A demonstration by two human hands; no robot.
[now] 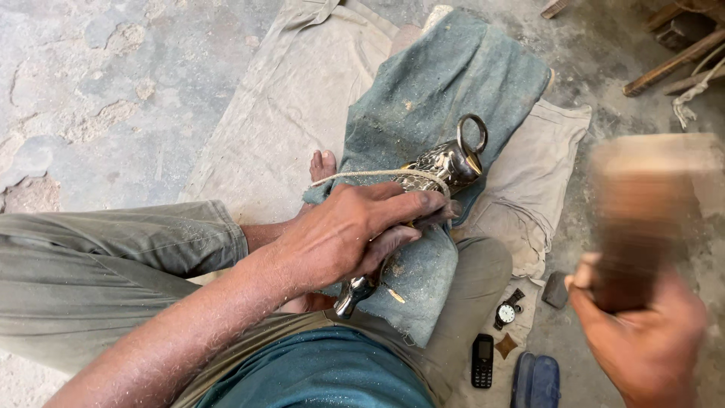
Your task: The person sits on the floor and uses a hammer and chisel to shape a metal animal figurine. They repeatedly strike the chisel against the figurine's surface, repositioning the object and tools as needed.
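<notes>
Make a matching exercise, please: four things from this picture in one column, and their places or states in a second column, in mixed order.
Things:
1. metal piece with ring
2. wooden mallet
3. wristwatch
4. black phone

Places or states:
A. blurred, gripped in the right hand
B. lying on the cloth below the wristwatch
C. on the blue-green towel, pressed down by the left hand
D. on the cloth beside a small dark block

Pairs: 1-C, 2-A, 3-D, 4-B
</notes>
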